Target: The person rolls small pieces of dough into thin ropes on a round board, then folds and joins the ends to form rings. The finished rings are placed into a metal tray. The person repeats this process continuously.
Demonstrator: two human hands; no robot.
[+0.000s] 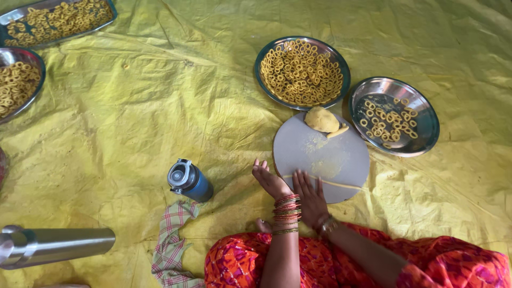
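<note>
- Dough rope [336,183] lies across the near part of the round grey board [341,154], and your right hand [310,198] presses flat on its near end, fingers [306,181] stretched out and gripping nothing.
- Your left hand [271,180] sits at the board's near-left edge, palm turned inward and fingers loose, also holding nothing; it touches the board's rim rather than the rope, as far as the view shows.
- Risk one: the rope looks very thin toward the board's far-right side. Uneven pressure under your palm could snap it or leave it thick at one end.
- Risk two: the rope's tip already reaches the board's right rim. Rolling it longer could push it off onto the yellow sheet [160,106], where it would pick up grit.
- Risk three: the dough lump [321,119] and a small offcut [338,130] sit on the board's far edge, close to the steel plate of few rings [421,138]. A wide forward roll could smear the rope into them.
- Risk four: the blue bottle [190,180], left of the board, stands near your left elbow's path and could tip.
</note>
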